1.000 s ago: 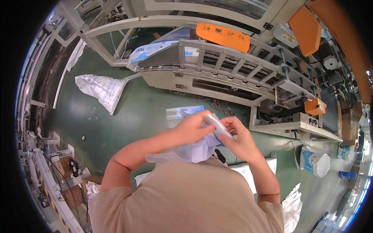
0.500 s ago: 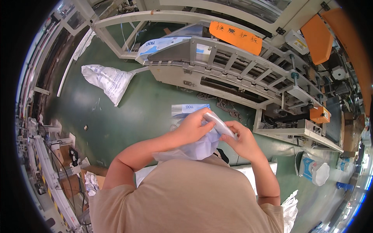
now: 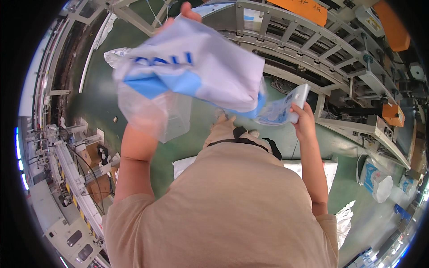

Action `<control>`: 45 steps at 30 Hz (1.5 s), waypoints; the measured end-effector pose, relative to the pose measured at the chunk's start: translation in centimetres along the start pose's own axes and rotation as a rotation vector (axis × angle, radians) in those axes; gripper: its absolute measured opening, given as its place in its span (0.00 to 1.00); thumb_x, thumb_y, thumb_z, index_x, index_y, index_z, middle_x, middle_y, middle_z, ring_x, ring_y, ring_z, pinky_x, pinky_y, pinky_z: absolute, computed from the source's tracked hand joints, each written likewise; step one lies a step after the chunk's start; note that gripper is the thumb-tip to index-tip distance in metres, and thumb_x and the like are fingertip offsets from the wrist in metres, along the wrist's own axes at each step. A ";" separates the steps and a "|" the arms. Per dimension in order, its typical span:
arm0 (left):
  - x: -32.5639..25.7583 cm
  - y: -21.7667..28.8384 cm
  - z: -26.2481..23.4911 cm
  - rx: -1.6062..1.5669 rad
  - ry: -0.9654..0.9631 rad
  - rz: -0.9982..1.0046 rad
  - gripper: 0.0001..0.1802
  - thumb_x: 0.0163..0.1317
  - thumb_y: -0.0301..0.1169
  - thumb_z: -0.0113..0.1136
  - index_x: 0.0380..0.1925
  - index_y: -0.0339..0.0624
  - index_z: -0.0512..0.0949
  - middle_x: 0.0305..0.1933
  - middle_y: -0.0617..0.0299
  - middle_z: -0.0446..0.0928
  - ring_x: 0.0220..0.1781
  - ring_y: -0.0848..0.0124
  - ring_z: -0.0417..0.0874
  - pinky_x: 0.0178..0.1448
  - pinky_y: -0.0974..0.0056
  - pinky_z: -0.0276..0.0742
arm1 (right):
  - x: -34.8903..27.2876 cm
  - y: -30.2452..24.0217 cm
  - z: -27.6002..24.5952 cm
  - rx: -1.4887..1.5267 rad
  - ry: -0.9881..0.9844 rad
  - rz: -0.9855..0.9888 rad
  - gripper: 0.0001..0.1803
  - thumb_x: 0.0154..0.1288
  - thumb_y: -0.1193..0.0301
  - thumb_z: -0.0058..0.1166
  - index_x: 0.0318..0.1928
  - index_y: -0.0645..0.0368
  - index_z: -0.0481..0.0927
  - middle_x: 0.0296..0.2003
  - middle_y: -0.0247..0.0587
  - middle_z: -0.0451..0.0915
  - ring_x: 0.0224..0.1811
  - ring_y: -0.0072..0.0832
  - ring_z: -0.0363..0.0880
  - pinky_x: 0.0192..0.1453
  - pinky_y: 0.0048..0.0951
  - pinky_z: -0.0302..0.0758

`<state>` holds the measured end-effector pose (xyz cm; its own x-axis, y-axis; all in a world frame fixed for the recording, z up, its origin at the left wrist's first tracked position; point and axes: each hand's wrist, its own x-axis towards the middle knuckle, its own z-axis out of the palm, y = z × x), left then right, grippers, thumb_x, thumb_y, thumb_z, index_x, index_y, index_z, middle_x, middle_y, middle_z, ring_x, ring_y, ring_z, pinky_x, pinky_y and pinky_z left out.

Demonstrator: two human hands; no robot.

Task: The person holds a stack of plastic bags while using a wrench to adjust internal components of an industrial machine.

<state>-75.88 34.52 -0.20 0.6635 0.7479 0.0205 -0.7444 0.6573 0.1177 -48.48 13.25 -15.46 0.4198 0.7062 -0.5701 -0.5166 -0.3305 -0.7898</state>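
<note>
Blurred film (image 3: pixel 223 67), left grip (image 3: pixel 190 12) seemingly half-hidden

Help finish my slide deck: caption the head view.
Blue-and-white film held between left hand and right hand above green floor.

Film (image 3: pixel 210 67) is hanging between left hand (image 3: pixel 190 13) and right hand (image 3: pixel 304 119); machine (image 3: pixel 309 41) is standing beyond them; sack (image 3: pixel 115 56) is lying left, bag (image 3: pixel 373 179) right of both

Green floor (image 3: pixel 105 100); pale metal machine (image 3: pixel 324 58), upper right
</note>
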 end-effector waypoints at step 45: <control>-6.4 1.7 2.4 -0.501 0.045 0.178 0.15 0.58 0.33 0.53 0.46 0.44 0.71 0.34 0.60 0.74 0.31 0.72 0.73 0.32 0.68 0.71 | 4.6 16.7 12.4 0.127 -0.563 0.560 0.13 0.57 0.69 0.50 0.41 0.58 0.68 0.27 0.37 0.74 0.17 0.18 0.65 0.13 0.19 0.59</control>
<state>-81.19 30.63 2.23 0.5281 0.8479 -0.0468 -0.7968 0.4758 -0.3725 -64.41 18.70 -28.46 -0.3483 0.6774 -0.6479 -0.6339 -0.6794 -0.3696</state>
